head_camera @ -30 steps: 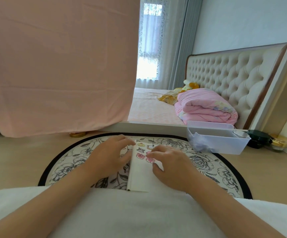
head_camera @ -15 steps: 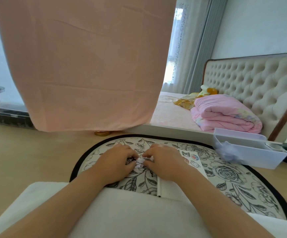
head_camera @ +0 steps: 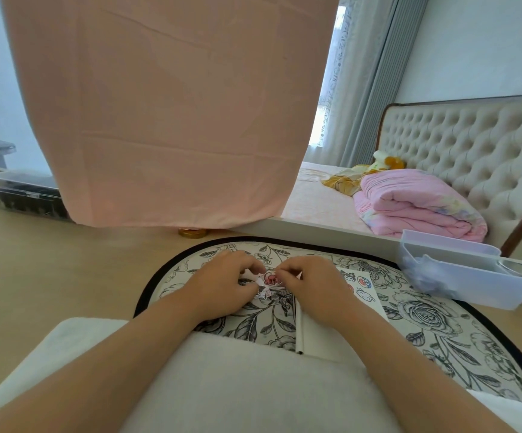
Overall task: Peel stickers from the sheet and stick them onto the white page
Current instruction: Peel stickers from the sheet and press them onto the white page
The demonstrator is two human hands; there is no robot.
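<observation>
1. A soft, matte white cushion (head_camera: 253, 385) fills the near edge of the view. Both bare forearms cross it.
2. The white page (head_camera: 311, 339), a flat rectangular pad with a dark spine on its left, lies right of centre on the mat, partly under the right wrist. Small glossy cartoon stickers (head_camera: 363, 282) show at its far right corner.
3. The left hand (head_camera: 225, 284) is curled, its thumb and fingertips pinching the left side of the sticker sheet (head_camera: 267, 281).
4. The right hand (head_camera: 313, 284) is curled too, and thumb and forefinger pinch the sheet's right edge beside a red-and-pink sticker. Whether they grip the sticker or its backing cannot be told.
5. The sheet is small, white and slightly crumpled. It is held between the hands over the mat's centre, just left of the page.
6. The floral mat (head_camera: 425, 314) is rounded, printed with grey roses and leaves, and bound in black. It lies on a pale wood-grain surface (head_camera: 50, 276).
7. A shiny gold round lid (head_camera: 192, 232) sits just beyond the mat's far edge.
8. A translucent rectangular plastic bin (head_camera: 459, 276) stands at the mat's far right edge.
9. A creased pink cloth (head_camera: 172, 104) hangs above.
10. Beyond are a folded pink quilt (head_camera: 416, 204) and a button-tufted cream headboard (head_camera: 472, 145).
</observation>
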